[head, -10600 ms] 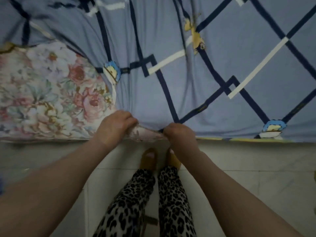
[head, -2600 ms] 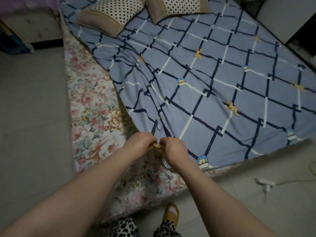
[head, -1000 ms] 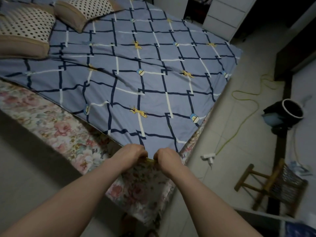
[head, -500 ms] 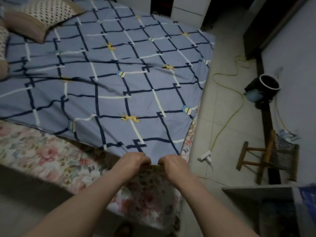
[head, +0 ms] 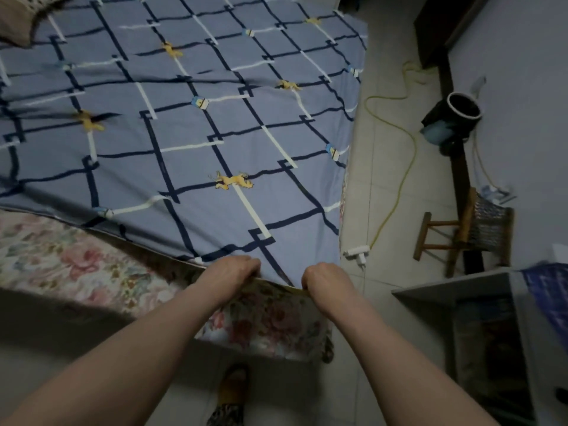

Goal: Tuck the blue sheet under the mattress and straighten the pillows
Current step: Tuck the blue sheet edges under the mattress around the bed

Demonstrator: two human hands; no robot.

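Observation:
The blue sheet (head: 190, 130), crossed by dark and white lines, lies spread over the floral mattress (head: 76, 265). Its near corner sits at the mattress corner. My left hand (head: 236, 270) and my right hand (head: 324, 276) both grip the sheet's near hem, a hand's width apart, fingers curled over the edge. Along the left side the floral mattress shows uncovered. One brown dotted pillow (head: 23, 16) is partly in view at the top left; any other pillow is out of frame.
A yellow cable (head: 396, 167) with a white plug (head: 356, 252) lies on the tiled floor right of the bed. A wooden stool (head: 464, 230) and a dark pot (head: 461, 110) stand by the right wall. A grey cabinet (head: 479, 333) is near my right arm.
My view has swung right along the bed's foot. My hands, which held the hem close together, have spread apart along it, and the sheet lies flatter toward the right corner.

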